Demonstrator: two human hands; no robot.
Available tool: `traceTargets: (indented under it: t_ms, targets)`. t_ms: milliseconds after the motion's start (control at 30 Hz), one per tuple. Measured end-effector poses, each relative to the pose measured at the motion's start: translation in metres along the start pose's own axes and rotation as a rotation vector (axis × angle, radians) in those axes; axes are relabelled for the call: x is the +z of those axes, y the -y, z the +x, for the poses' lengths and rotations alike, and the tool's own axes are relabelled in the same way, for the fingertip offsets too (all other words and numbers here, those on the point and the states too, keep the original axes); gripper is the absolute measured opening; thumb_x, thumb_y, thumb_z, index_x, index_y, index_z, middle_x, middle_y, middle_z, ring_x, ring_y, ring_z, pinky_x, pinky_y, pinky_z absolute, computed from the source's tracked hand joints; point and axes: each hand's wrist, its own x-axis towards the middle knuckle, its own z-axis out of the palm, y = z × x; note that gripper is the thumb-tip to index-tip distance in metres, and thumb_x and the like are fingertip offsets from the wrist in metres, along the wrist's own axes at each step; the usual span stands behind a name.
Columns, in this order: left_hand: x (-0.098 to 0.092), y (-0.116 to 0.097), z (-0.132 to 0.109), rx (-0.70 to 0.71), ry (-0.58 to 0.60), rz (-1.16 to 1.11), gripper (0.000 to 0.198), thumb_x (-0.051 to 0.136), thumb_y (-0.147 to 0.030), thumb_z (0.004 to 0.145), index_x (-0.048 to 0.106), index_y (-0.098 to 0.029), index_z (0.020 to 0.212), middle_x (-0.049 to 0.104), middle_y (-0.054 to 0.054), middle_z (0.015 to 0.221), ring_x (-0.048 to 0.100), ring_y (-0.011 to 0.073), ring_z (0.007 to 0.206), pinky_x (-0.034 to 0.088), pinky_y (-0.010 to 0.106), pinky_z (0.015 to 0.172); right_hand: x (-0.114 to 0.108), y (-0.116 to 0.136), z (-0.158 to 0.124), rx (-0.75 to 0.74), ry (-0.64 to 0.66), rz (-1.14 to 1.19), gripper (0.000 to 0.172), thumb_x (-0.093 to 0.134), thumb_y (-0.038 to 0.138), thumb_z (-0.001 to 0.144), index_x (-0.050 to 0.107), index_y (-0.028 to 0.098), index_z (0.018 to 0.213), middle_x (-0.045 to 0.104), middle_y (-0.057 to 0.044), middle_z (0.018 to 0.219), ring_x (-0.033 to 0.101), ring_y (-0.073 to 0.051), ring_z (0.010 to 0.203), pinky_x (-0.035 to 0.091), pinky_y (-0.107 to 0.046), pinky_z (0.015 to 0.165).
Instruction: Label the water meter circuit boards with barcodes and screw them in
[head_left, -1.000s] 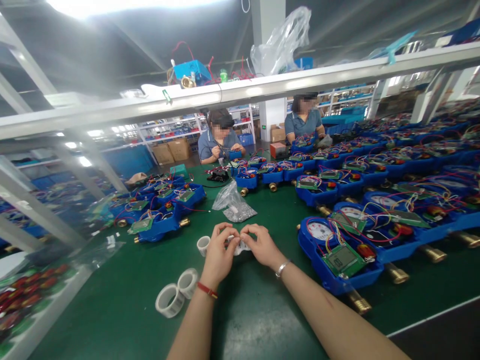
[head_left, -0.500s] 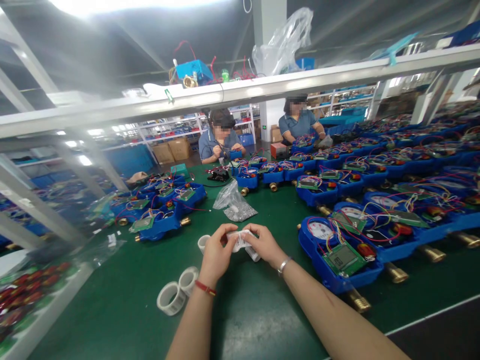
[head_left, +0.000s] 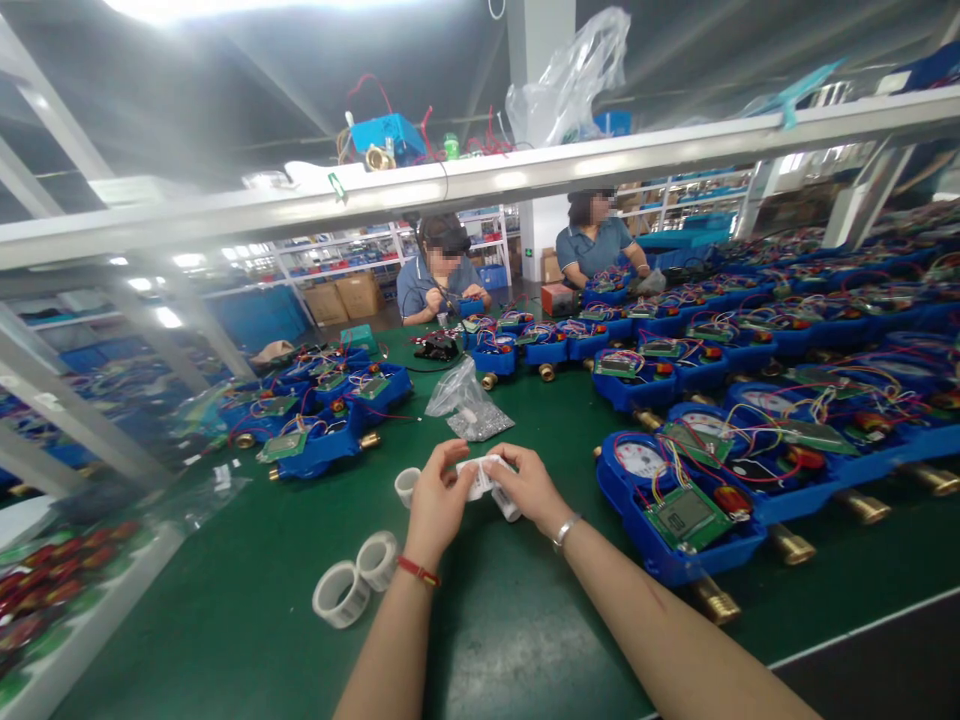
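A white label strip (head_left: pixel 481 480) with printing on it is stretched between my two hands over the green table. My left hand (head_left: pixel 439 503) pinches its left end between thumb and fingers. The other end is gripped by my right hand (head_left: pixel 526 490), and a label roll (head_left: pixel 507 504) hangs beneath those fingers, partly hidden by them. Another white label roll (head_left: pixel 407 486) stands just left of my left hand. Closer to me, a pair of label rolls, one (head_left: pixel 341 594) touching the other (head_left: pixel 377 561), sits beside my left wrist.
Blue water meters (head_left: pixel 679 510) with circuit boards, loose wires and brass fittings fill the right side. More blue meters (head_left: pixel 322 440) stand left. A clear bag of small parts (head_left: pixel 480 418) lies ahead. Overhead runs a white shelf (head_left: pixel 480 185). Two people sit across the table.
My left hand has shifted very slightly, and its fingers have moved a little along the label strip. My right hand stays nearly still, holding the strip and roll.
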Motion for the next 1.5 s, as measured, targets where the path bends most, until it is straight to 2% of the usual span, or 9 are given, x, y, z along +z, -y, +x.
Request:
traceTargets:
  t_ms: [100,167,367,633,900,1067,1300,1400,1500]
  targets:
    - [0.0,0.0,0.0,-0.009,0.035,0.019,0.027,0.059,-0.036,0.082,0.065,-0.015,0.097,0.07,0.007,0.091,0.065,0.0193,0.08,0.05,0.03,0.071,-0.001,0.001,-0.001,-0.015,-0.016,-0.03,0.017,0.064,0.034,0.075,0.065,0.017,0.071,0.061,0.001,0.068,0.054,-0.015,0.067,0.041,-0.025,0.064]
    - [0.0,0.001,0.0,-0.012,0.033,0.04,0.025,0.06,-0.037,0.082,0.066,-0.015,0.093,0.07,0.007,0.087,0.064,0.0197,0.079,0.05,0.03,0.071,-0.001,0.001,0.0,-0.007,-0.027,-0.031,0.018,0.063,0.034,0.075,0.065,0.017,0.071,0.061,0.001,0.067,0.054,-0.015,0.067,0.04,-0.025,0.063]
    - [0.002,0.002,-0.001,-0.005,-0.014,0.07,0.022,0.062,-0.036,0.081,0.065,-0.017,0.091,0.07,0.008,0.098,0.065,0.0202,0.082,0.05,0.031,0.072,0.005,-0.002,0.001,0.062,-0.054,0.04,0.019,0.064,0.034,0.073,0.064,0.015,0.069,0.06,0.001,0.064,0.053,-0.014,0.062,0.039,-0.025,0.06]
    - [0.009,-0.003,-0.004,0.018,-0.096,0.073,0.021,0.061,-0.036,0.082,0.067,-0.017,0.089,0.071,0.006,0.092,0.064,0.019,0.076,0.049,0.03,0.067,0.012,-0.003,0.0,0.156,-0.097,0.212,0.025,0.067,0.04,0.067,0.064,0.015,0.071,0.062,0.0,0.062,0.054,-0.013,0.058,0.041,-0.025,0.057]
    - [0.013,-0.001,-0.003,0.045,-0.14,0.048,0.02,0.061,-0.035,0.081,0.067,-0.017,0.087,0.071,0.008,0.095,0.066,0.0198,0.081,0.051,0.031,0.071,0.014,-0.007,0.0,0.227,-0.127,0.322,0.03,0.072,0.043,0.066,0.062,0.015,0.071,0.061,0.002,0.061,0.052,-0.011,0.055,0.04,-0.024,0.056]
    - [0.012,0.002,-0.001,0.037,-0.182,0.062,0.023,0.061,-0.038,0.08,0.066,-0.017,0.089,0.071,0.009,0.101,0.066,0.0207,0.086,0.052,0.032,0.076,0.012,-0.003,0.0,0.257,-0.106,0.369,0.033,0.077,0.042,0.061,0.064,0.015,0.074,0.065,0.001,0.064,0.057,-0.013,0.061,0.042,-0.025,0.062]
    - [0.008,-0.002,-0.001,0.01,-0.228,0.114,0.034,0.063,-0.048,0.075,0.067,-0.018,0.092,0.071,0.009,0.101,0.066,0.0222,0.085,0.052,0.033,0.075,0.012,0.005,-0.002,0.31,-0.1,0.37,0.023,0.079,0.026,0.054,0.064,0.016,0.068,0.066,0.002,0.063,0.059,-0.013,0.06,0.041,-0.023,0.06]
    - [0.004,-0.003,0.0,-0.023,-0.293,0.147,0.041,0.066,-0.053,0.069,0.07,-0.019,0.09,0.072,0.009,0.094,0.065,0.0247,0.079,0.05,0.036,0.071,0.014,0.004,0.0,0.313,-0.13,0.353,0.024,0.079,0.028,0.053,0.063,0.016,0.067,0.066,0.002,0.063,0.06,-0.014,0.06,0.043,-0.024,0.062]
    - [0.001,-0.002,0.003,-0.066,-0.39,0.195,0.043,0.065,-0.057,0.067,0.07,-0.023,0.092,0.072,0.006,0.094,0.065,0.0251,0.079,0.049,0.036,0.071,0.016,-0.001,0.004,0.313,-0.166,0.331,0.027,0.08,0.031,0.052,0.061,0.017,0.065,0.065,0.002,0.062,0.059,-0.014,0.058,0.043,-0.025,0.061]
